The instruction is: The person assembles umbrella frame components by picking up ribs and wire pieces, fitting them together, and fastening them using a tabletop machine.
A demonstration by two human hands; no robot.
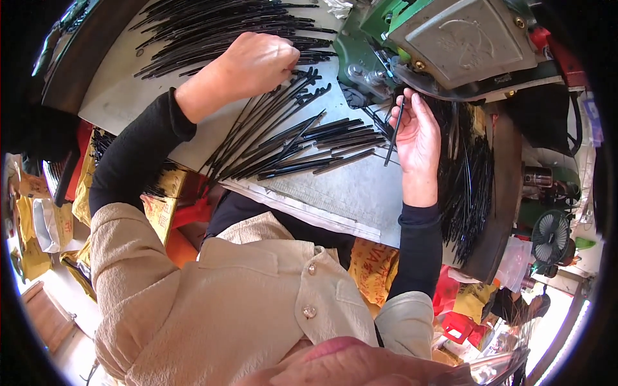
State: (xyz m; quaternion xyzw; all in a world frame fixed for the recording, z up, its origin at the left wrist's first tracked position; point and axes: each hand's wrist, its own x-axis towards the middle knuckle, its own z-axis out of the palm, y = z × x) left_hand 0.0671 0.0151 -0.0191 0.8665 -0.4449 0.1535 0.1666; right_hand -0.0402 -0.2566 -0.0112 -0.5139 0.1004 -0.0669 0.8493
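My right hand (418, 132) is beside the green machine, pinching a thin black strip (393, 138) between thumb and fingers. The strip hangs slantwise, its upper end near the machine's dark working part. My left hand (261, 64) is closed over the table, fingers bent down at the edge of the far pile of black strips (193, 29); whatever is in those fingers is hidden. Just below it fans out a bundle of long black strips with hooked ends (273, 109). Shorter black strips (341, 136) lie loosely in the table's middle.
The green machine (367, 45) with a large metal cover (463, 45) stands at the far right of the pale worktable (360, 190). A dense heap of black strips (467, 186) lies along the right side. Farther right is a small fan (550, 235). Yellow bags (373, 267) sit below the table.
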